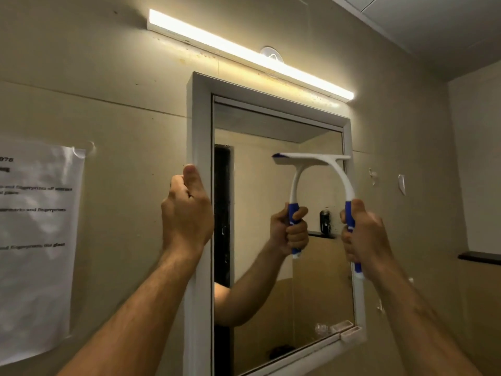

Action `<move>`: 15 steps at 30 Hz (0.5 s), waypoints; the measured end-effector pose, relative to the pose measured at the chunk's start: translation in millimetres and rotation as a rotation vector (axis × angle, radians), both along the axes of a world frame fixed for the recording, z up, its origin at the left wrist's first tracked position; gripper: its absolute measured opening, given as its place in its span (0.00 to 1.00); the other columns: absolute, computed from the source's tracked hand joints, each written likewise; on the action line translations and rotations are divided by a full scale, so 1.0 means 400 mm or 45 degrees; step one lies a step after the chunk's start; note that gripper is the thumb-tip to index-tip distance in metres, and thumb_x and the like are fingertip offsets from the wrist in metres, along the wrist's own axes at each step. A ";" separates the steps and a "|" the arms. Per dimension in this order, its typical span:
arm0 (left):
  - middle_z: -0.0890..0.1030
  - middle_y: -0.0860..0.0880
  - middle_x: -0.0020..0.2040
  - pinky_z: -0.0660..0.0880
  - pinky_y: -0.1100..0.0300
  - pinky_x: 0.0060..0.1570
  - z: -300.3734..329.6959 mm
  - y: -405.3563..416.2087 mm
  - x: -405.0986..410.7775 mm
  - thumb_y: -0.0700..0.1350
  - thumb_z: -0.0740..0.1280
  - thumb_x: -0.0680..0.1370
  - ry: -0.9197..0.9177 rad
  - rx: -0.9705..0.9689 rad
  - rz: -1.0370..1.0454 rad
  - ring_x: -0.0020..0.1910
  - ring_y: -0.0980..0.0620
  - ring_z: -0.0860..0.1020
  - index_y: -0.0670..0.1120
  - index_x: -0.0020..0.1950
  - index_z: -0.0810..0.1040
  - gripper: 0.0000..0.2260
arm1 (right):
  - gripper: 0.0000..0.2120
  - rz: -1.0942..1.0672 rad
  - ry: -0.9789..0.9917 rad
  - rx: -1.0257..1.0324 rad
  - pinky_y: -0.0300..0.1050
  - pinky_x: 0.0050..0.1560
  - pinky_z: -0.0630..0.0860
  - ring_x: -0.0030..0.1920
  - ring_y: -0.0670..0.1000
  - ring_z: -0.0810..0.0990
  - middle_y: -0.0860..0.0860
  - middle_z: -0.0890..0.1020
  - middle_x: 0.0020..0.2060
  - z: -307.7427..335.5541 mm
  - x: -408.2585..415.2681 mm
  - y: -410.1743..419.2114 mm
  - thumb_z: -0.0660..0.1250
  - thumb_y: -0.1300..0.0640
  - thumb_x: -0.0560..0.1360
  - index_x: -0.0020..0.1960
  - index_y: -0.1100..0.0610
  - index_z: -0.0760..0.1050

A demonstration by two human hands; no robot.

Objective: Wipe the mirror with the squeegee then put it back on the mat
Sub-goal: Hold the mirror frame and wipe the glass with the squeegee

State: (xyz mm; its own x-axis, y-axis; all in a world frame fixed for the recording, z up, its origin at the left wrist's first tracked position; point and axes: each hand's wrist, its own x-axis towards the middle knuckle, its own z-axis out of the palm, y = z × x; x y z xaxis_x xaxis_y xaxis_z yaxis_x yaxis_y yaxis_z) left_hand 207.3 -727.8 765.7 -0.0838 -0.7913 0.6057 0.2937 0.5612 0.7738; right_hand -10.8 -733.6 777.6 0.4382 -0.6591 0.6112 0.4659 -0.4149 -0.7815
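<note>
A white-framed mirror [260, 202] hangs on the beige wall. My right hand [363, 237] grips the blue handle of a white squeegee [348, 185], whose blade presses flat against the upper right part of the glass, near the right frame edge. The glass reflects the squeegee and my right arm. My left hand [187, 210] grips the left edge of the mirror's frame, thumb pointing up. The mat is not in view.
A lit strip light [252, 54] runs above the mirror. A printed paper sheet [35, 240] is taped to the wall at left. A dark ledge [479, 258] juts from the right wall. A small white block [352, 335] sits at the frame's lower right corner.
</note>
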 end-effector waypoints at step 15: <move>0.60 0.53 0.21 0.65 0.67 0.21 -0.280 -0.079 0.173 0.64 0.52 0.76 0.003 0.413 -0.152 0.16 0.54 0.60 0.52 0.37 0.65 0.18 | 0.22 0.064 0.125 0.101 0.37 0.20 0.62 0.20 0.45 0.63 0.50 0.68 0.25 -0.234 -0.023 -0.005 0.50 0.41 0.79 0.42 0.59 0.70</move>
